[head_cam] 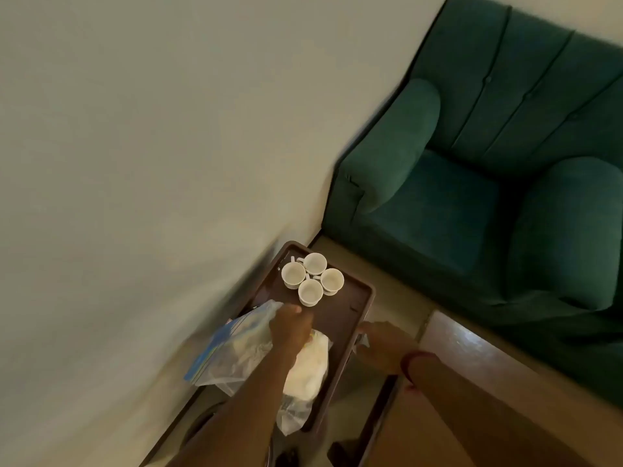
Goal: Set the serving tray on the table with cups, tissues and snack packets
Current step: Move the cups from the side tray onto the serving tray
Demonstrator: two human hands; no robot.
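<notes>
A dark brown serving tray (350,305) is held in the air near the wall. Several white cups (313,278) stand clustered at its far end. Clear snack packets (232,348) and a white tissue bundle (312,365) lie on its near half. My left hand (291,326) rests on top of the packets, fingers curled over them. My right hand (382,342) grips the tray's right rim; a red band is on that wrist.
A green armchair (472,183) fills the upper right. A wooden table (472,358) with a glossy top lies at the lower right, just right of the tray. A plain wall (151,146) runs along the left. The frame is motion-blurred.
</notes>
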